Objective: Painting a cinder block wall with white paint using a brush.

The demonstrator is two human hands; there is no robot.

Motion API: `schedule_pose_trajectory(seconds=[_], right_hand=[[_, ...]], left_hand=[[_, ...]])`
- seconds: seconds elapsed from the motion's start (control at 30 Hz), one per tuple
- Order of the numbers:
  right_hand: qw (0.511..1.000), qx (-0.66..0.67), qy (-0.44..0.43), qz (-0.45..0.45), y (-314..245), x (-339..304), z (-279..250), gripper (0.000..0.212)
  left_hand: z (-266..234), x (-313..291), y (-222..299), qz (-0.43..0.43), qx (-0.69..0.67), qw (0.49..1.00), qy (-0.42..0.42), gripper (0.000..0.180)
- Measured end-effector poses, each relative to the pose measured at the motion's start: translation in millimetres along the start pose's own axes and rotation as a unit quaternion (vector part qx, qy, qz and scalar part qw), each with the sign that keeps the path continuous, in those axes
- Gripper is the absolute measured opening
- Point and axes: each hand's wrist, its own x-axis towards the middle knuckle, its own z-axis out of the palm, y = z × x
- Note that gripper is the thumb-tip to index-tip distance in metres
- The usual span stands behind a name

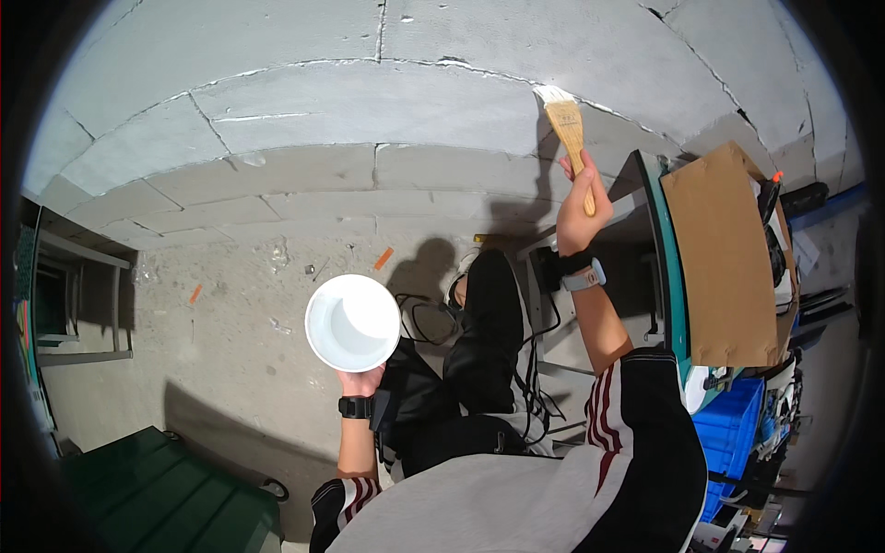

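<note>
My right hand (584, 205) is closed around the wooden handle of a flat paintbrush (567, 124), held up at the block wall (442, 97). White bristles on the brush touch the wall, or nearly so, at a joint between two block courses. Below and to the left, my left hand (362, 379) holds a white plastic bucket (321, 323) from underneath and at its near side. The bucket's mouth faces up, with something bright white inside, perhaps paint. Most of the left fingers are hidden beneath the bucket. Upper courses of the wall look whiter than the lower grey ones.
A table (671, 267) at the right bears an open cardboard box (724, 263); a blue crate (730, 433) stands nearer. At lower left is a dark green wheeled bin (175, 493). Black cables (535, 378) hang near my legs. Orange scraps (383, 258) lie on the concrete floor (230, 341).
</note>
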Motion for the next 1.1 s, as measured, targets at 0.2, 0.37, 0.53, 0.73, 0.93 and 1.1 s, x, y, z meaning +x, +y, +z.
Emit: schedule_pose_trajectory(seconds=[0.2, 0.37, 0.53, 0.73, 0.93, 1.1], right_hand=[[0.991, -0.073, -0.103, -0.042, -1, -5, 31, 0.034], [0.995, -0.087, -0.03, 0.042, 15, 5, 3, 0.033], [0.998, -0.033, 0.031, 0.035, 11, 9, -21, 0.039], [0.981, 0.121, 0.043, 0.143, -26, -3, 30, 0.043], [0.977, 0.172, 0.03, 0.119, -33, -16, 63, 0.041], [0.969, 0.187, -0.05, 0.151, -39, -20, 69, 0.041]], left_hand=[[36, -8, 5, -0.011, -0.046, 0.995, -0.089, 0.07], [42, -9, 1, 0.017, -0.074, 0.994, -0.082, 0.071], [46, -7, 2, 0.023, -0.119, 0.988, -0.097, 0.07], [50, -7, 4, 0.008, -0.102, 0.991, -0.08, 0.069], [44, -2, 2, 0.006, -0.118, 0.988, -0.103, 0.067], [43, -3, 1, 0.002, -0.134, 0.986, -0.098, 0.066]])
